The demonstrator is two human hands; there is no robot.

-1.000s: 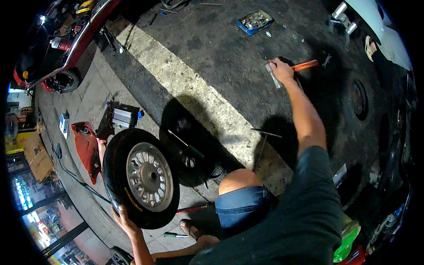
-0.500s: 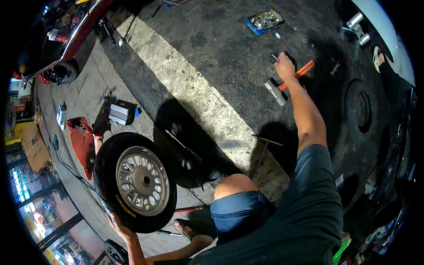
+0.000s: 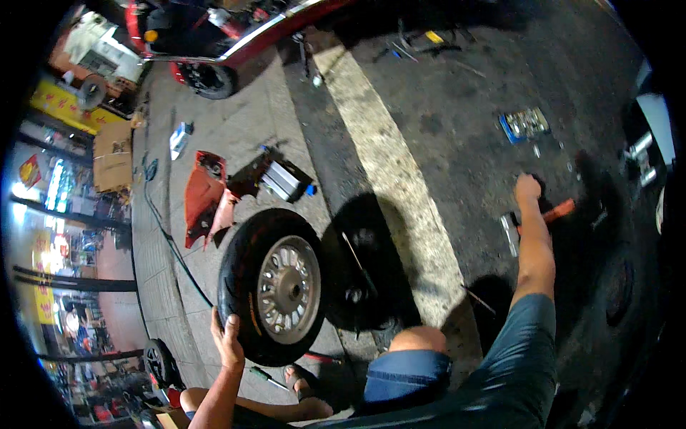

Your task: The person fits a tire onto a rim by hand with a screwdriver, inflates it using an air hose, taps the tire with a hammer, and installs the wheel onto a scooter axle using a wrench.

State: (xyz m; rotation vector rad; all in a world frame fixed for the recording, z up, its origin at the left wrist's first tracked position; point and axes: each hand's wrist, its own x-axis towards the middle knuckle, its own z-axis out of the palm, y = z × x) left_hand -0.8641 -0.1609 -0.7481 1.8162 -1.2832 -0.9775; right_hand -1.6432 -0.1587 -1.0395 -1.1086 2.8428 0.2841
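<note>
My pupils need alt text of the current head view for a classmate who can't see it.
A person's left hand rests against the black tyre of a spoked wheel, and the right hand is stretched out beyond an orange-handled hammer on dark ground. Farther off sits a blue tray of small metal parts; a pale stripe crosses the ground.

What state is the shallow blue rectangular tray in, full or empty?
The tray isn't empty: small silvery pieces cover its inside. How deep they lie, I cannot tell.
</note>
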